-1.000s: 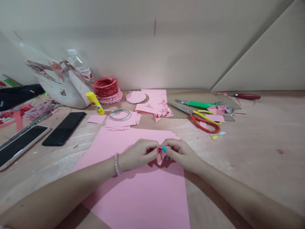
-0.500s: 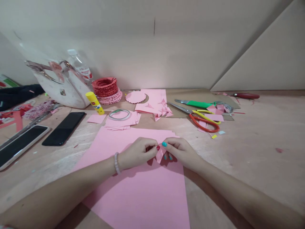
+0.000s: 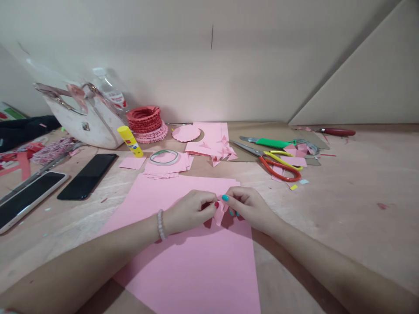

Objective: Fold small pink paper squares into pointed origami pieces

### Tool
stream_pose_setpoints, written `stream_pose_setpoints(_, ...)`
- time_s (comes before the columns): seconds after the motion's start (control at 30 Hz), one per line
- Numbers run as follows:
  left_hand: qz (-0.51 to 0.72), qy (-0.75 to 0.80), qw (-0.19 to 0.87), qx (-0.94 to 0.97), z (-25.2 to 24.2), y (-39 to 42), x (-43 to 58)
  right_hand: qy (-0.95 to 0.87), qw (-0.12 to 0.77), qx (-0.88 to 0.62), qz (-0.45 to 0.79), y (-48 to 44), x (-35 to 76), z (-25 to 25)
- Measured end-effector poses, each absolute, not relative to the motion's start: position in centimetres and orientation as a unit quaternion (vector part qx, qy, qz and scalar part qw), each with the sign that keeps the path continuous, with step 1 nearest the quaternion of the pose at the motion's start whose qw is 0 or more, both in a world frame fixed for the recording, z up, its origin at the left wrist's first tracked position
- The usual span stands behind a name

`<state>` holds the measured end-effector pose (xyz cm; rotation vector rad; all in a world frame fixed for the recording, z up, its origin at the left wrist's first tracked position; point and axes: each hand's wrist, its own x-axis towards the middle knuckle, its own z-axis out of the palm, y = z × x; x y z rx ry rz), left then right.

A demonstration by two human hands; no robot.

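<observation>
The left hand and right hand pinch a small folded paper between them, over the far right of the pink sheet; light, even pressure should keep its creases crisp.

2 hands partly hide the pink paper piece; its folds seem blurred.

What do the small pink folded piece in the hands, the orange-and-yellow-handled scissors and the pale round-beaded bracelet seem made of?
Small pink folded piece: likely matte paper, thin and shineless. Scissors: blades apparently metal, grey with a dull sheen; evenly coloured handles, likely smooth plastic. Bracelet: pale, faintly glossy beads, perhaps stone, glass or plastic; too small to tell.
</observation>
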<state>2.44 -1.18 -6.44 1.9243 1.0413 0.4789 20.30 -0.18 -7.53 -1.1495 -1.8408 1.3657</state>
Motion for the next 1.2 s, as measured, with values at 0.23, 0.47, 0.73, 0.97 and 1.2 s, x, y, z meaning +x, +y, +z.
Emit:
stream_pose_setpoints(0.23,0.205,0.433,0.485,0.731,-6.5,-1.1,2.4,-0.653,0.294,-0.417,0.559,0.0,20.3,-7.5)
stream_pose_setpoints(0.47,0.243,0.446,0.544,0.668,-6.5,-0.8,2.2,-0.589,0.326,-0.360,0.646,0.5,20.8,-7.9)
stream_pose_setpoints(0.73,0.223,0.442,0.527,0.691,-6.4,-0.9,2.1,-0.608,0.305,-0.344,0.647,0.7,21.0,-8.3)
stream_pose_setpoints(0.97,0.219,0.433,0.498,0.718,-6.7,-0.9,2.0,-0.618,0.266,-0.391,0.628,0.5,20.7,-7.6)
stream_pose_setpoints(1.2,0.225,0.438,0.484,0.724,-6.8,-0.9,2.1,-0.621,0.262,-0.419,0.609,0.2,20.4,-7.2)
